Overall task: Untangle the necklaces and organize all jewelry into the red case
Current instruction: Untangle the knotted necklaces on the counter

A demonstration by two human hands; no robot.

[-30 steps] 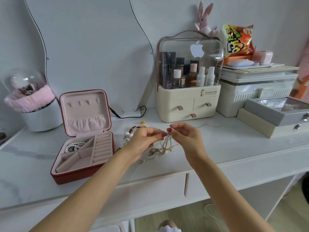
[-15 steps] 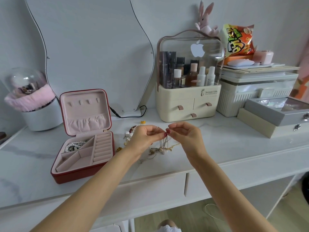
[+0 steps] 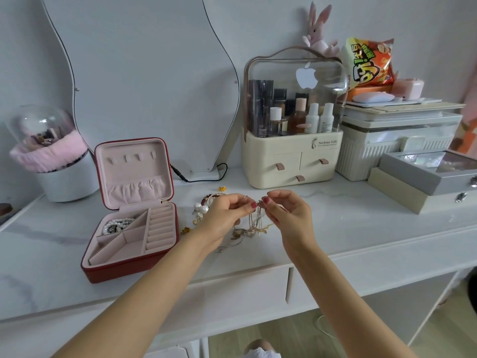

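1. On the white vanity top (image 3: 335, 228), head view: tangled necklaces (image 3: 254, 223) hanging as a bunch between both hands, chains running mostly vertical, lower ends trailing onto the top just below the hands.
2. Left hand (image 3: 224, 215): fingers curled, thumb and forefinger pinching the top of the chains; touching the tangle from its left.
3. Right hand (image 3: 289, 215): fingertips pinching the same top point from the right; other fingers loosely curled. Pinch points nearly touching, so both equally near the knot.
4. Red case (image 3: 129, 267): open, lid upright, well left of the hands, nearer the left one. Pearl piece (image 3: 116, 224) already in its rear-left compartment; other compartments look bare.
5. Loose jewelry (image 3: 204, 208) still on the top just behind and left of the left hand, between hand and case: beaded bracelet, pearl items, small gold bits.
6. Judgement: untangling in progress, early in the task; next likely pulling the pinch points apart sideways to free one strand. Risk: tightening the knot.
7. Cosmetics organiser (image 3: 291, 166) behind the hands, not involved.
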